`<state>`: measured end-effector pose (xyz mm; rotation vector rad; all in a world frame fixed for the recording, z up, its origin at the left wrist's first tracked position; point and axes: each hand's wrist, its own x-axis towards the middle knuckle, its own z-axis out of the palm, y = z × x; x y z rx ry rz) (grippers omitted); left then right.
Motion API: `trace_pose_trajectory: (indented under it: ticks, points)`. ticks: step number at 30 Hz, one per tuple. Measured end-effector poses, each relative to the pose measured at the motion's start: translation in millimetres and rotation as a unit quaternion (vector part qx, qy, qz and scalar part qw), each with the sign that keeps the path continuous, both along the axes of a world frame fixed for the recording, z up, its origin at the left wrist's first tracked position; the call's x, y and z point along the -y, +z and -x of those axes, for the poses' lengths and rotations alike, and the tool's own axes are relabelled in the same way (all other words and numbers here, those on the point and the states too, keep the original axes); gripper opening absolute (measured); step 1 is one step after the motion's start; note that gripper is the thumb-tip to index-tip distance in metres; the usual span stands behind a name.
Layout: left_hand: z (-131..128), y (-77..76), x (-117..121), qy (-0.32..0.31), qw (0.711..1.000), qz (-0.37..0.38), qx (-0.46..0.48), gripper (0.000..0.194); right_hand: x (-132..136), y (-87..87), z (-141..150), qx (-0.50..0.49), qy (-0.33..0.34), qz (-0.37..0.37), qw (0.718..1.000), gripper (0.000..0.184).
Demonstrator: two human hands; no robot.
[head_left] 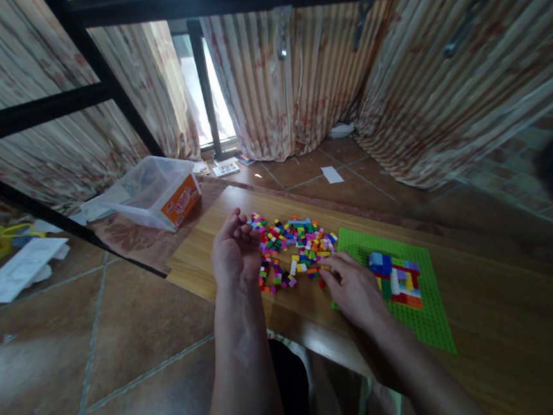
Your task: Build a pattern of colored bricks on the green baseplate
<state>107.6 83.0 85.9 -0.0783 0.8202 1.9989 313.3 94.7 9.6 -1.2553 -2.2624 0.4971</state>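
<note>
Small toy building bricks (283,238) in many colours lie loose in a pile on the wooden table. My left hand (235,246) is raised at the pile's left edge, palm turned up and fingers curled in; whether anything is inside them is hidden. At the pile's right side, my right hand (354,288) reaches down with thumb and fingers apart, close to a few yellow and red bricks. Beneath and beyond it lies a green baseplate (429,291). A low structure of red, white, yellow and purple bricks (406,284) is on the plate, with blue bricks (379,263) at its upper left corner.
The wooden table (488,305) runs from left to right before me. Past its left end stands a clear plastic box (152,199) with an orange label. A black metal frame (116,92) crosses the left and top. Striped curtains (266,92) hang behind; papers (332,175) lie on the tiled floor.
</note>
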Motion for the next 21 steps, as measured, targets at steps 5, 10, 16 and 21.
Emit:
trace_pose_trajectory:
  ticks: [5, 10, 16, 21]
  points:
    - [-0.2, 0.3, 0.4, 0.004, 1.000, 0.003, 0.003, 0.011, 2.5, 1.6, -2.9, 0.028, 0.027, 0.011, 0.999, 0.021]
    - [-2.0, 0.8, -0.5, 0.002, 1.000, 0.003, 0.014, 0.012, 2.0, -2.0, 0.3, 0.013, 0.004, -0.010, 1.000, 0.022]
    - [-1.4, 1.7, -1.0, -0.003, 1.000, 0.008, 0.005, 0.012, 12.9, -1.7, 20.0, -0.023, 0.046, -0.007, 0.999, 0.022]
    - [0.2, 0.4, -0.4, -0.007, 1.000, 0.001, -0.003, 0.011, 20.9, -5.9, 38.9, 0.019, 0.089, -0.042, 0.995, 0.032]
